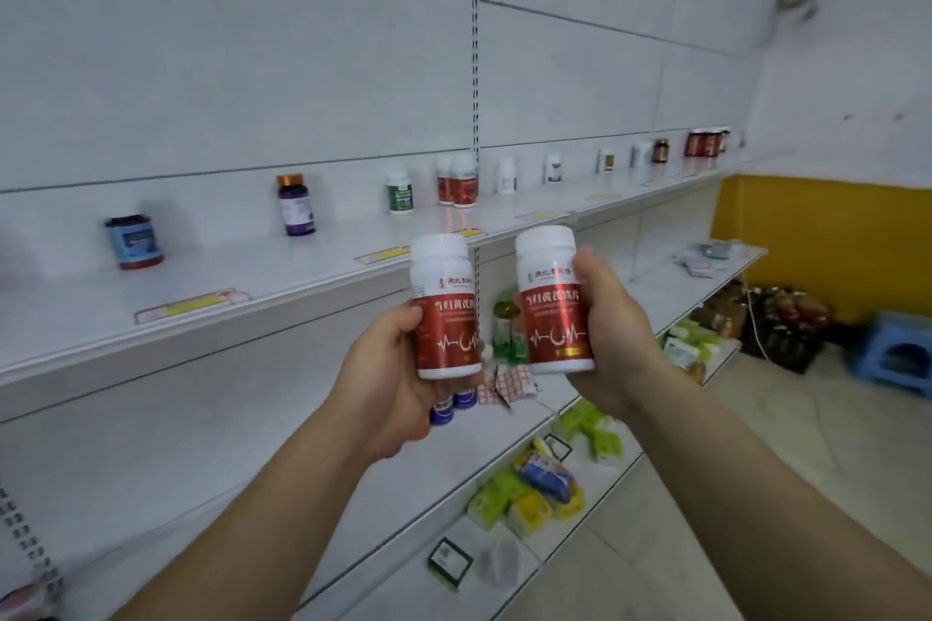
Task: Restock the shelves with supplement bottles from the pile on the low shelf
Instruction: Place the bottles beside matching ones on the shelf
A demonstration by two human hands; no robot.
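The left hand (388,378) grips one white-capped plastic supplement bottle with a red label (444,305), fingers curled round its lower half. The right hand (613,328) wraps a matching red-labelled white bottle (554,300). Both bottles stand upright, side by side and slightly apart, in front of the front edge of the long white upper shelf (151,348), where two matching red bottles (458,181) stand near the back.
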